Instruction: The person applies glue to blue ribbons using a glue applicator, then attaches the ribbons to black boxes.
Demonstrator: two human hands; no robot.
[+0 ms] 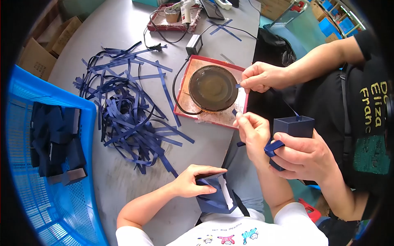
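Observation:
My left hand [193, 182] grips a navy box [213, 205] low in front of my white shirt. The box is tilted, and a white strip shows along its edge. My right hand [253, 128] pinches a short navy ribbon [234, 112], its end at the near right corner of the red-rimmed tray [242, 126]. On that tray sits a round dark pan [213, 88] with brownish liquid in it. Most of the ribbon is hidden by my fingers.
A co-worker's hand [266, 76] holds a ribbon end at the pan's rim; their other hand [305, 156] holds a navy box [293, 127]. A tangled ribbon pile [127, 110] covers the table's middle. Left, a blue basket [88, 135] contains navy boxes [57, 139]. A cable curves beside the tray.

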